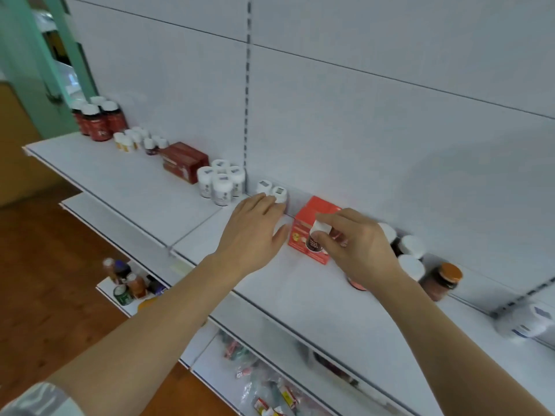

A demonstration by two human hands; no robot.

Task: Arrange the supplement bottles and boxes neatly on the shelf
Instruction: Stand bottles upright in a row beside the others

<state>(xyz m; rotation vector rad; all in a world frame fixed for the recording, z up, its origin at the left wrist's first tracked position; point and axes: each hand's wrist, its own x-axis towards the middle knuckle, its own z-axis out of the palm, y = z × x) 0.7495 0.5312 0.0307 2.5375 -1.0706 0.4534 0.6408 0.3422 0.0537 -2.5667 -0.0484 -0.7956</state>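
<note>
My right hand [357,244] pinches a small dark bottle [316,240] by its white cap, just in front of the orange box [306,226] on the shelf [300,295]; my left hand [255,232] lies flat with straight fingers touching two white-capped bottles [271,189] at the back wall.

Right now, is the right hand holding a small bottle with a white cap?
Yes, the right hand pinches a small dark bottle by its white cap, in front of the orange box.
</note>
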